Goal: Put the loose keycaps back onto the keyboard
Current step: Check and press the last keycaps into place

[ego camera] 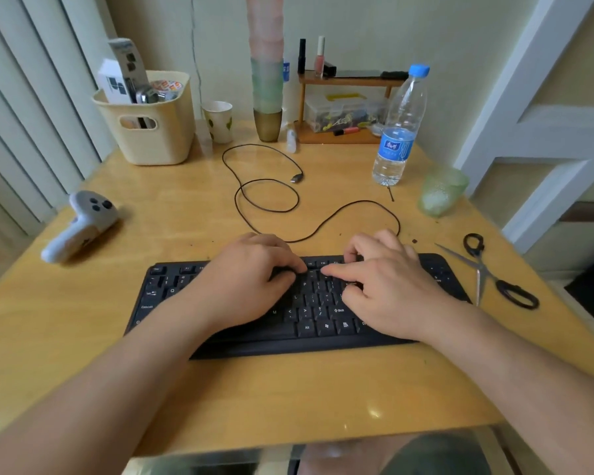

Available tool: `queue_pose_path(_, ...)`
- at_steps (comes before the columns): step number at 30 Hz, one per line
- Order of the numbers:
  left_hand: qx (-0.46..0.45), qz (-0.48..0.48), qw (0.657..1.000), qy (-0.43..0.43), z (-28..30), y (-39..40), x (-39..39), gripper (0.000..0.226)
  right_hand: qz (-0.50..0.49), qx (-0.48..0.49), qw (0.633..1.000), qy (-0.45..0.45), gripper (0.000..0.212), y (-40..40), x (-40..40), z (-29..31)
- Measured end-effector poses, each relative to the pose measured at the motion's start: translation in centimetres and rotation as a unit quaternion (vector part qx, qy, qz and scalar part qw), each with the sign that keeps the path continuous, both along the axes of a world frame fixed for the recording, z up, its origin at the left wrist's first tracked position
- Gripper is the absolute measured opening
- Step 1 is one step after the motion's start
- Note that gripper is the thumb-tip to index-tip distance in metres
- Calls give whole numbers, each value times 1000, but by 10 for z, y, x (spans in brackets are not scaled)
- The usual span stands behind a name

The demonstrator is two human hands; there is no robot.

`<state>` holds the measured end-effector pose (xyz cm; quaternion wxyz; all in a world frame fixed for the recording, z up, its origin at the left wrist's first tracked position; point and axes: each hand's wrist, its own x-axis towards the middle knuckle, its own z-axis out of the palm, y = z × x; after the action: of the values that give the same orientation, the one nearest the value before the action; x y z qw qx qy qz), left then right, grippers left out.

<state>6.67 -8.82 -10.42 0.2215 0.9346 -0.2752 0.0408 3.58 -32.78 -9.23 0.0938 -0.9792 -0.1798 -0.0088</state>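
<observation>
Keyboard (309, 313): black, on the table (288, 389), near its front edge.
Left hand (244, 279): over the mid keys, fingertips curled to the upper rows; whether its grip holds a keycap, you cannot tell.
Right hand (388, 286): index finger extended flat onto the number row, pressing.
Loose keycaps: none visible on the table.
Handling: square the cap over its stem, press straight down, and steady the board with your left.
</observation>
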Motion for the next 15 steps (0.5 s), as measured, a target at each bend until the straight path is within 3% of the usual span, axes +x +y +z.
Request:
queue_pose_path(12,-63,36,997,-9,-8,-4,13,33,-84,-10,996,-16,29,38,6,-4)
queue_pose_path(15,-71,42,997,-11,-11,-2,14,34,-88,35,995,-20,23,36,4,-9)
